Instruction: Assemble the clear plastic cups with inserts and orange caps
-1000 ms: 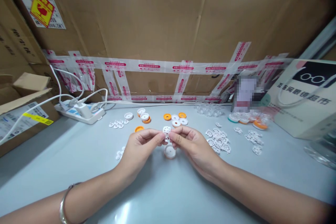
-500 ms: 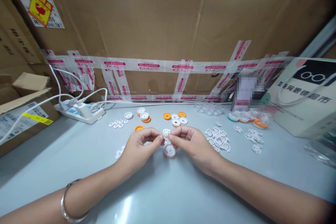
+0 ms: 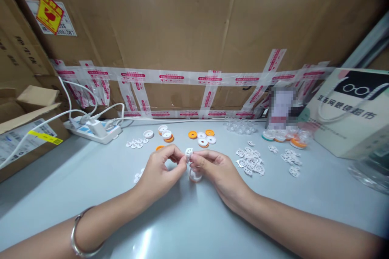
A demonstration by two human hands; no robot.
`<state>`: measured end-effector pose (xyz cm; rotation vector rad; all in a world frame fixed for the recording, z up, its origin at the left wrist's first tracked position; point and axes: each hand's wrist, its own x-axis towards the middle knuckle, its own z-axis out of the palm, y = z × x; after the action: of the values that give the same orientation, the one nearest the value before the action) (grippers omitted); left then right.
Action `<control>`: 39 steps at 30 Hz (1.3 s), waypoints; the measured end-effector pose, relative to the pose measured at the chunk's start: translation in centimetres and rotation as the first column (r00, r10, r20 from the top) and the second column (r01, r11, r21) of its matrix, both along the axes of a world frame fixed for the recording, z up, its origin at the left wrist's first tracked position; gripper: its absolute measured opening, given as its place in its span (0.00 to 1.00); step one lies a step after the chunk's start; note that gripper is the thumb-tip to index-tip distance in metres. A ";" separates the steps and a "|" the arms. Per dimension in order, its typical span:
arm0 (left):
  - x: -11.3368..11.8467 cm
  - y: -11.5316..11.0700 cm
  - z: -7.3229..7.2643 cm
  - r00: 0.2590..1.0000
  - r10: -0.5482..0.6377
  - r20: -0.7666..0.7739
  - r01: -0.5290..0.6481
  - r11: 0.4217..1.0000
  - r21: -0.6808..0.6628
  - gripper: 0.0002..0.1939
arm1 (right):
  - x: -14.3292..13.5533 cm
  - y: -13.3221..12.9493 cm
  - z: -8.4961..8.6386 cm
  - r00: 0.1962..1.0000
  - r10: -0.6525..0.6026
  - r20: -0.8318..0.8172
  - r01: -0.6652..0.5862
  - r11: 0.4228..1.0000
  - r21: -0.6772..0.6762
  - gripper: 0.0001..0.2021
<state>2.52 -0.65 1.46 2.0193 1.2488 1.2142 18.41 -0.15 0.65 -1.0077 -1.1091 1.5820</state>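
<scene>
A small white openwork plastic disc [image 3: 189,152] is pinched between the fingertips of both my hands, tilted and held above the table. My left hand [image 3: 165,168] grips its left side with thumb and forefinger. On its other side the fingers of my right hand [image 3: 212,166] are closed, partly hiding it. Just below my fingertips sits a round white-and-orange piece [image 3: 195,175], partly covered by my right hand. A pile of similar white openwork discs [image 3: 251,161] lies to the right of my right hand.
Orange and white rings [image 3: 202,142] lie beyond my hands, with small white pegged caps [image 3: 136,143] to the left. Clear plastic cups [image 3: 240,125] stand at the back. A power strip [image 3: 100,131], an open carton [image 3: 30,129] and a paper bag [image 3: 349,129] flank the table.
The white disc has turned and tilted between my fingers, and my right fingertips have shifted left over it. The whole view has moved slightly.
</scene>
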 end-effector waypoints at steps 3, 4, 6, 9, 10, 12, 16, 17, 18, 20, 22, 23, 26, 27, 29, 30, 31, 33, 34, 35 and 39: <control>-0.1 -0.2 -0.2 0.996 -0.034 -0.082 0.042 0.995 0.093 0.06 | -0.1 -0.2 0.0 0.997 0.031 -0.072 -0.033 0.999 -0.030 0.14; -0.1 -0.3 -0.2 0.994 -0.039 -0.102 0.052 0.991 0.125 0.06 | -0.1 -0.2 0.1 0.996 0.040 -0.082 -0.043 0.999 -0.031 0.14; -0.2 -0.4 -0.3 0.991 -0.041 -0.130 0.063 0.983 0.173 0.06 | -0.1 -0.2 0.1 0.995 0.054 -0.083 -0.056 0.998 -0.023 0.14; -0.2 -0.4 -0.3 0.989 -0.037 -0.146 0.065 0.980 0.188 0.06 | -0.2 -0.2 0.1 0.997 0.042 -0.059 -0.043 0.999 -0.008 0.13; -0.2 -0.3 -0.3 0.988 -0.033 -0.148 0.061 0.981 0.186 0.06 | -0.2 -0.2 0.1 0.998 0.029 -0.049 -0.029 1.000 -0.004 0.13; -0.2 -0.3 -0.3 0.987 -0.022 -0.162 0.056 0.977 0.208 0.06 | -0.2 -0.4 0.1 0.999 0.005 -0.033 -0.004 1.000 0.003 0.14; -0.2 -0.1 -0.5 0.975 0.003 -0.221 0.077 0.932 0.353 0.05 | -0.4 -0.7 0.0 0.999 -0.012 -0.030 0.012 1.000 0.003 0.14; -0.2 -0.1 -0.6 0.973 0.005 -0.231 0.085 0.921 0.380 0.05 | -0.4 -0.8 0.0 0.999 -0.014 -0.033 0.013 1.000 -0.006 0.14; -0.1 0.0 -0.7 0.971 0.002 -0.238 0.095 0.913 0.397 0.06 | -0.4 -0.8 -0.1 0.999 -0.016 -0.040 0.015 1.000 -0.019 0.14; -0.1 0.0 -0.7 0.969 -0.018 -0.247 0.119 0.908 0.401 0.05 | -0.3 -0.8 -0.2 0.998 -0.014 -0.058 0.012 0.999 -0.036 0.14; 0.0 -0.1 -0.6 0.970 -0.061 -0.235 0.149 0.913 0.380 0.04 | -0.2 -0.8 -0.2 0.998 -0.010 -0.068 0.008 1.000 -0.025 0.13; -0.1 -0.1 -0.5 0.972 -0.091 -0.217 0.166 0.919 0.358 0.04 | -0.1 -0.7 -0.1 0.997 -0.010 -0.070 0.010 1.000 -0.005 0.13; -0.3 0.1 0.0 0.980 -0.147 -0.132 0.178 0.947 0.268 0.04 | 0.2 -1.0 0.4 0.994 -0.063 -0.090 0.070 0.995 0.077 0.11; -0.3 0.3 0.3 0.985 -0.140 -0.100 0.160 0.959 0.233 0.04 | 0.3 -1.2 0.6 0.991 -0.090 -0.096 0.101 0.989 0.108 0.10; -0.2 1.2 0.7 0.994 -0.100 -0.045 0.106 0.982 0.157 0.07 | 0.5 -1.9 1.1 0.988 -0.119 -0.095 0.136 0.973 0.188 0.08; 0.1 1.9 0.8 0.996 -0.088 -0.029 0.090 0.989 0.119 0.08 | 0.5 -2.3 1.2 0.990 -0.107 -0.087 0.125 0.962 0.241 0.08; 0.5 2.6 0.9 0.995 -0.094 -0.031 0.096 0.992 0.080 0.09 | 0.5 -2.8 1.4 0.994 -0.079 -0.074 0.097 0.951 0.293 0.08; 1.8 4.2 1.0 0.979 -0.170 -0.115 0.175 0.984 0.032 0.09 | 0.4 -3.6 1.6 0.999 0.003 -0.054 0.016 0.934 0.357 0.09; 2.8 5.0 1.0 0.950 -0.243 -0.197 0.250 0.968 0.014 0.09 | 0.3 -3.9 1.6 0.998 0.046 -0.049 -0.025 0.933 0.359 0.09; 3.8 5.8 1.0 0.911 -0.294 -0.291 0.313 0.950 0.020 0.09 | 0.3 -4.0 1.6 0.995 0.084 -0.056 -0.060 0.936 0.346 0.10; 8.3 8.1 0.7 0.753 -0.407 -0.517 0.490 0.871 0.028 0.13 | 0.1 -3.9 1.6 0.976 0.168 -0.137 -0.123 0.949 0.291 0.10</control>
<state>10.81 7.42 2.17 2.6676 0.7815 0.5872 18.56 -4.05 2.27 -0.6102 -1.2764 1.5375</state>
